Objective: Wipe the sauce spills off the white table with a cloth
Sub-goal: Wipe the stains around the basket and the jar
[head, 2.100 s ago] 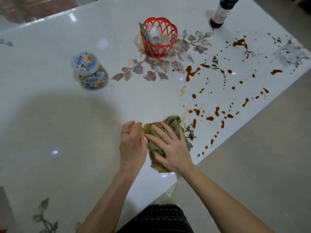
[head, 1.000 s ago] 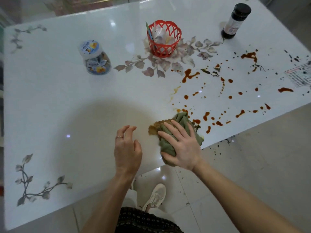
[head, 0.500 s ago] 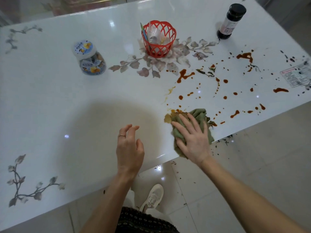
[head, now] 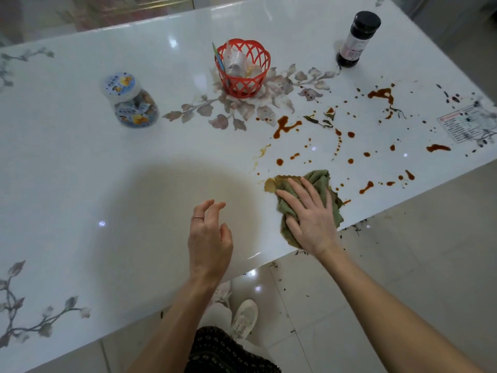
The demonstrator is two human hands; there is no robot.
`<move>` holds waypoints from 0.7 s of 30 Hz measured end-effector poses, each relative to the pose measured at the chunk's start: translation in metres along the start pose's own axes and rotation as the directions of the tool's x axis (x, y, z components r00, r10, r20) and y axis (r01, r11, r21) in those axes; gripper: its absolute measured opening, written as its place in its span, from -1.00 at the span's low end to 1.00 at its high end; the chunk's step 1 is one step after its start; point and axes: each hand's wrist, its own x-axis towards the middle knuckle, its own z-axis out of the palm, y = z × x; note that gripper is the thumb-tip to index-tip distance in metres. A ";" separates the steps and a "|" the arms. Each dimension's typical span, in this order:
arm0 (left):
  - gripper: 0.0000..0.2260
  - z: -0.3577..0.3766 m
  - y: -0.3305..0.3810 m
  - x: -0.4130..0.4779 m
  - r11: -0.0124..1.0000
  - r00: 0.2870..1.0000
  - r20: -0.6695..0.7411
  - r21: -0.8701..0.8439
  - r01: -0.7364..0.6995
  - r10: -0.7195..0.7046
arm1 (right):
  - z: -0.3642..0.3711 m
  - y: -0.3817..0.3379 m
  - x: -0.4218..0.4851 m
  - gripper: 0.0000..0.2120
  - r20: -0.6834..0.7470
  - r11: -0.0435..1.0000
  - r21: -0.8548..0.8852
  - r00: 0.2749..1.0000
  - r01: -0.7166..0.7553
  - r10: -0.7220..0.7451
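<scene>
The left hand [head: 209, 238] hovers over the white surface [head: 107, 184], fingers loosely curled round nothing. Right of it, by the near edge, the right hand [head: 309, 216] presses flat, fingers spread, on the crumpled green cloth [head: 320, 179]. Soft and light, it likely bunches unless pinned from above; its long axis runs from that edge toward the sauce spills [head: 285, 126].

On the surface [head: 80, 170], the jar [head: 129, 103] stands left of the basket [head: 243, 68], the bottle [head: 356, 40] right of it and farther back. The spills [head: 285, 126] lie right and nearer, the cloth [head: 321, 181] nearer still, by the front edge.
</scene>
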 end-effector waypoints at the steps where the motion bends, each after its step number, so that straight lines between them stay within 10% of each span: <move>1: -0.62 0.000 -0.001 0.001 1.000 1.000 0.001 -0.004 0.006 -0.006 | 0.001 -0.008 -0.003 -0.47 -0.013 1.000 0.008 1.000 -0.013 0.013; 9: -0.62 0.007 0.006 0.023 1.000 0.999 0.034 -0.024 -0.007 0.007 | 0.008 -0.034 0.018 -0.44 0.099 0.969 -0.027 0.965 0.245 -0.241; 17: -0.62 0.003 -0.001 0.059 1.000 1.000 0.029 -0.016 -0.007 0.008 | 0.010 -0.032 0.049 -0.42 0.030 0.968 -0.085 0.971 -0.235 0.238; 21: -0.61 0.003 -0.013 0.068 1.000 0.999 0.034 -0.016 0.026 -0.026 | 0.017 -0.069 0.042 -0.37 0.070 0.994 -0.082 0.995 -0.070 0.076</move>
